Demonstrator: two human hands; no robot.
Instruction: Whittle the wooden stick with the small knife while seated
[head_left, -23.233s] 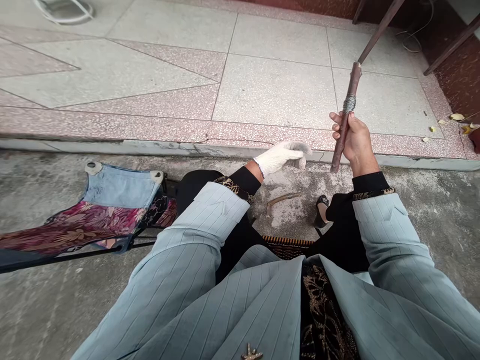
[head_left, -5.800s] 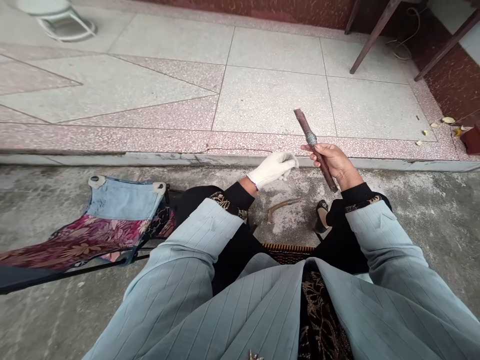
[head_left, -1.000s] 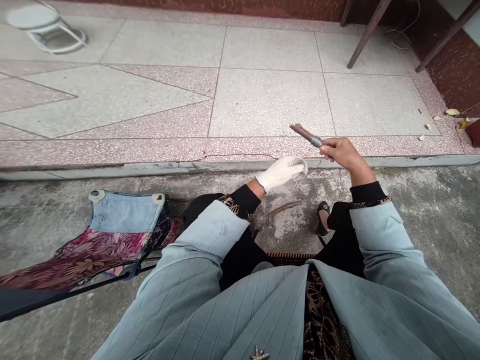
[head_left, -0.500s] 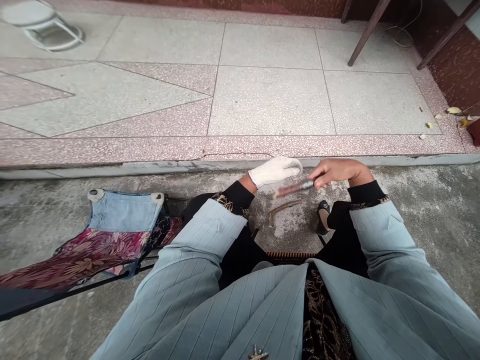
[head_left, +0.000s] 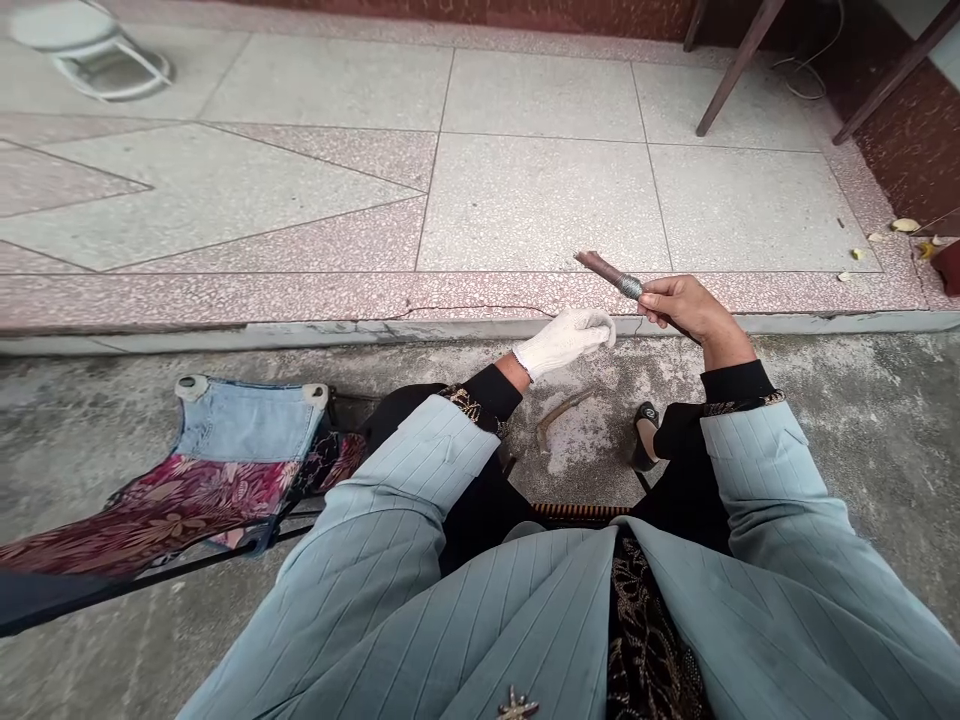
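Gripping a brown stick (head_left: 604, 268) in the bare right hand (head_left: 688, 303), a person in a pinstriped, pale blue-grey jacket (head_left: 375, 600) sits on a concrete yard (head_left: 870, 390). A star-like brooch (head_left: 517, 705) shows at the jacket's lower edge, beside a black top (head_left: 649, 640) with a gold pattern. Between the dark-trousered legs runs a woven edge (head_left: 581, 513), striped black and tan. A patterned folding chair (head_left: 240, 430), part denim and part floral cloth, stands at left.

On the concrete beyond the woven edge lies a curved brown piece (head_left: 556, 412), apart from both hands; a black shoe (head_left: 645, 412) rests to its right. Above it, the left hand (head_left: 566, 343), in a white knit glove, has its fingers bent inward; whether they meet the thumb cannot be told. The right hand is clamped on the stick, thumb and fingers just behind a binding of grey wire (head_left: 630, 287). The stick's rough end points up and to the left, raised and tilted.

Past a low step (head_left: 322, 335) spreads a floor of pale and pink tiles (head_left: 540, 200). Yellowish leaves (head_left: 905, 225) are scattered at right. Farther back are a white stool (head_left: 112, 60), dark wooden legs (head_left: 739, 65), a looped cable (head_left: 806, 85) and a dark red wall (head_left: 525, 14).
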